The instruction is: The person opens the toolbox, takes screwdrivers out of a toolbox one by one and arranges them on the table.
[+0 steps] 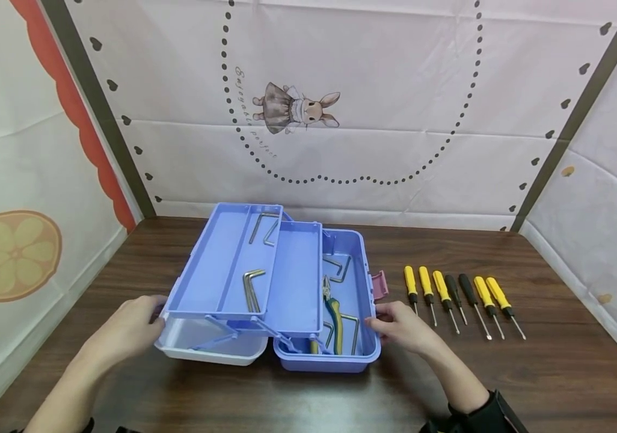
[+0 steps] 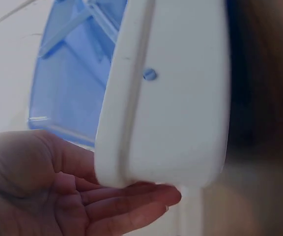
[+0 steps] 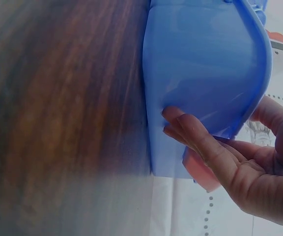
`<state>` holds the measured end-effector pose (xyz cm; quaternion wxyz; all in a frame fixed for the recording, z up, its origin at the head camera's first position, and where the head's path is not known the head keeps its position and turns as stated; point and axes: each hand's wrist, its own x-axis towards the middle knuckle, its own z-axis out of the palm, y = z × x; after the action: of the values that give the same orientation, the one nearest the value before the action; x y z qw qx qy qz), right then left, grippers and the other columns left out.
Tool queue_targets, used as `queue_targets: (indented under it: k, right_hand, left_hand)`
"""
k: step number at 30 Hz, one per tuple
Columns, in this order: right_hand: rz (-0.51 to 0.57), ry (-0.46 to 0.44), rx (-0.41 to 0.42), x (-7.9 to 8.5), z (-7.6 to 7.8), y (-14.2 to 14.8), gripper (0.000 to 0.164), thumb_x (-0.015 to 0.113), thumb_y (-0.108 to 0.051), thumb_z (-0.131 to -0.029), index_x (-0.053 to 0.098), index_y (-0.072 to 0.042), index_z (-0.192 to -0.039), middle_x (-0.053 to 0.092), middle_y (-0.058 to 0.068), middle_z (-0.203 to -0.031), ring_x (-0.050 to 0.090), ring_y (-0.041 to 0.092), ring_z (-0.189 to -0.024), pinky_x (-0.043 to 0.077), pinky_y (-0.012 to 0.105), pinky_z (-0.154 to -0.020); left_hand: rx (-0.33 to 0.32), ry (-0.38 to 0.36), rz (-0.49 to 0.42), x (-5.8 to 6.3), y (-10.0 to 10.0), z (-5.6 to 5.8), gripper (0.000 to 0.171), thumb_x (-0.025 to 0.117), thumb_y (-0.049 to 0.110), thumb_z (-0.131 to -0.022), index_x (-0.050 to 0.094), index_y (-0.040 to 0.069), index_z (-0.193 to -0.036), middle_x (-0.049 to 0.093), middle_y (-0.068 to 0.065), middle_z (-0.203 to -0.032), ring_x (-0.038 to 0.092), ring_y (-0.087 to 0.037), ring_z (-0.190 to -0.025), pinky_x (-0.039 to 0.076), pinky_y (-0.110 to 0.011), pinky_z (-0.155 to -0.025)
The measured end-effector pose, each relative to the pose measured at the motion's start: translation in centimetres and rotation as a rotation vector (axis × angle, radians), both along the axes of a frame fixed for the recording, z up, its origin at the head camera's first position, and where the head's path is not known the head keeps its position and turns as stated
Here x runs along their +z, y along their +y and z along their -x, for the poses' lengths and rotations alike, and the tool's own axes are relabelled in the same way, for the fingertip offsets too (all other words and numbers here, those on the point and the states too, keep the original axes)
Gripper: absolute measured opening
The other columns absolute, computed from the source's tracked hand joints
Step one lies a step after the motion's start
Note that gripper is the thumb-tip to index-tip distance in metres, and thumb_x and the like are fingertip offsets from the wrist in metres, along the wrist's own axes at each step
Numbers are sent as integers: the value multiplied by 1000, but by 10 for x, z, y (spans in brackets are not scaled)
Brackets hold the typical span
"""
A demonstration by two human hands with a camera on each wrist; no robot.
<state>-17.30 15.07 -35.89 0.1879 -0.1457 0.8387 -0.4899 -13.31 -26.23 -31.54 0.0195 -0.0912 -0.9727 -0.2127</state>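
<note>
A blue toolbox (image 1: 330, 364) stands unfolded on the table, its white lid (image 1: 216, 353) laid back to the left. An upper tray (image 1: 195, 282) and a lower tray (image 1: 296, 276) are fanned out on hinged arms. My left hand (image 1: 127, 328) holds the lid's left end, thumb at the rim and fingers beneath it in the left wrist view (image 2: 68, 191). At the box's right wall, my right hand (image 1: 403, 325) grips the rim near the pink latch (image 1: 379, 285), fingers against the outside. L-shaped hex keys (image 1: 252, 291) lie in the upper tray; pliers (image 1: 335, 322) and more hex keys sit in the box bottom.
Right of the toolbox, several screwdrivers with yellow or black handles (image 1: 441, 287) lie in a row on the brown wooden table (image 1: 341, 403). Printed white cloth walls (image 1: 395, 108) enclose the table at the back and both sides.
</note>
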Motion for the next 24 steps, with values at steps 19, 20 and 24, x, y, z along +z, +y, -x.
queue_targets:
  k: [19,20,24]
  right_hand:
    - [-17,72,20,1,-1,2,25,54,-14,-88,59,7,-101,60,8,-75,55,17,-63,53,35,-62]
    - [-17,71,19,0,0,2,25,54,-14,-88,59,7,-101,60,8,-76,55,17,-63,53,35,-62]
    - [-18,64,30,0,1,3,26,53,-14,-88,59,7,-102,61,8,-78,55,17,-64,53,34,-62]
  left_hand:
    - [-162,366,-189,73,111,-18,55,57,30,-85,45,-3,-127,37,-20,-134,36,-36,-119,34,-53,-92]
    - [-164,399,-176,72,118,-17,53,58,29,-85,47,-3,-125,40,-20,-132,34,-36,-121,32,-53,-93]
    - [-159,530,-152,67,139,-15,47,60,28,-82,55,-3,-117,48,-19,-125,34,-36,-122,29,-53,-96]
